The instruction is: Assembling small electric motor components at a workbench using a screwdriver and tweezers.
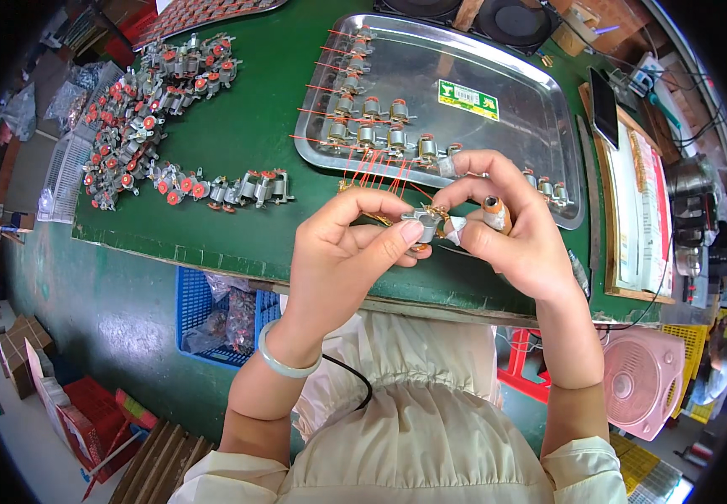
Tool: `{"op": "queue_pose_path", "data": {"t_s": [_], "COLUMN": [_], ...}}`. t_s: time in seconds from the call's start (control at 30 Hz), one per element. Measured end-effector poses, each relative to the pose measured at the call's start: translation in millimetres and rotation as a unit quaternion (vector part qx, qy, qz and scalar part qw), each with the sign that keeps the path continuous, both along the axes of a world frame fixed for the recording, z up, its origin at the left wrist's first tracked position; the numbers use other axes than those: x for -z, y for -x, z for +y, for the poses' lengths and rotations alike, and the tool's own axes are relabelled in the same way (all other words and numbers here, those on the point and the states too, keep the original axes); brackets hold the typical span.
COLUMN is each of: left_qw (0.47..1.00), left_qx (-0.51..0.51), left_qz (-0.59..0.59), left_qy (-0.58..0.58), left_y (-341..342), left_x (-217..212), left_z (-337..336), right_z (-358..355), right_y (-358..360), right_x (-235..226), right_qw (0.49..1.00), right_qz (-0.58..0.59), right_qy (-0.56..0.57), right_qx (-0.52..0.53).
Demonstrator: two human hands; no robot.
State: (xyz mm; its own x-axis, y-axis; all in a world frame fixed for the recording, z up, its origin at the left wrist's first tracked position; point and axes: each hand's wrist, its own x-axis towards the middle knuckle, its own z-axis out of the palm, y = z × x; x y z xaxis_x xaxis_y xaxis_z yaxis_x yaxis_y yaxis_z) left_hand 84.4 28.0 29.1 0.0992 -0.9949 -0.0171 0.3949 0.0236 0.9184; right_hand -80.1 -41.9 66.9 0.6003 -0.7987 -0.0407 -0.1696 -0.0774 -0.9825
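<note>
Above the table's front edge, my left hand [342, 244] pinches a small silver motor [422, 225] between thumb and fingers. My right hand [515, 227] meets it from the right, fingers closed beside small brass-coloured bits at the motor's end; what they grip is hidden. White wrapping covers its thumb tip and index tip. A brownish, dark-tipped round piece [495, 213] shows among the right fingers; I cannot tell what it is. Behind my hands, a metal tray [510, 76] bears rows of similar motors [367, 134], several with red wires. Loose red wires [372, 170] lie at its near edge.
A large heap of motors [141, 126] spreads over the green table [254, 109] at left. A phone [603, 107] and a framed board with papers [639, 202] are at right. Below the table stand a blue crate [204, 315] and a pink fan [639, 382].
</note>
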Motion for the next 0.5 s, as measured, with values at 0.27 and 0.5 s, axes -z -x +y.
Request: {"op": "queue_pose_path", "data": {"t_s": [0.27, 0.5], "left_qw": [1.0, 0.999], "left_qx": [-0.019, -0.039], "left_qz": [0.011, 0.034], "left_qy": [-0.01, -0.005], "left_y": [2.2, 5.3], "left_x": [-3.7, -7.1], "left_z": [-4.3, -5.4], "right_z": [-0.4, 3.5], "right_y": [-2.3, -7.5], "right_x": [3.2, 5.0], "right_qw": [0.978, 0.972], "right_qz": [-0.091, -0.121], "right_qy": [-0.188, -0.197], "right_qx": [0.02, 0.052]}}
